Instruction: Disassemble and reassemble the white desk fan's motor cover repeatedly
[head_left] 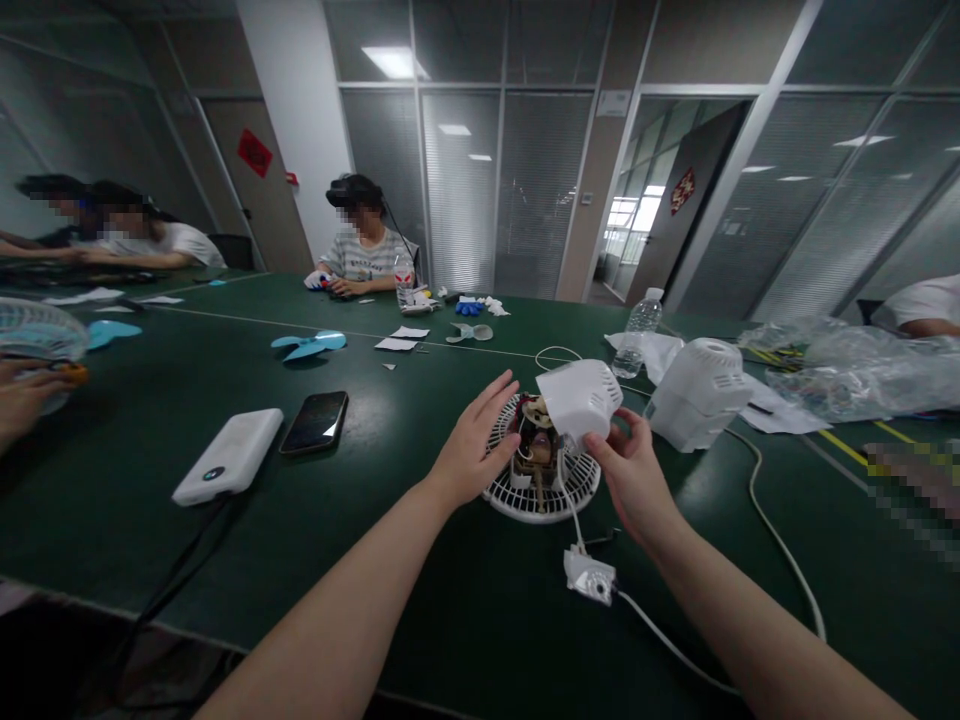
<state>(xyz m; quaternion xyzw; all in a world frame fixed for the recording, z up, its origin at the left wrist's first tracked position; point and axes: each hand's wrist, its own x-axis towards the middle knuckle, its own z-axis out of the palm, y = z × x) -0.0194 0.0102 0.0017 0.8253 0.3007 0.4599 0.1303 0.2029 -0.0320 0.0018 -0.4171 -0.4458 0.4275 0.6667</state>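
One small white box lies nearest you on the desk. Your right grip pinches one white cover just over one bare mechanism on its grille, seemingly raised to show the insides; your left grip spreads loosely alongside, perhaps for steadying. Beyond stand one white housing and two bottles.

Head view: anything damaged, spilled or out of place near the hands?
No spill or clear breakage shows. Oddly, the brownish motor assembly sits uncovered on the round white slatted plastic grille, while the right hand holds a white vented plastic cover. A small white plastic box also lies loose and askew on the dark green table.
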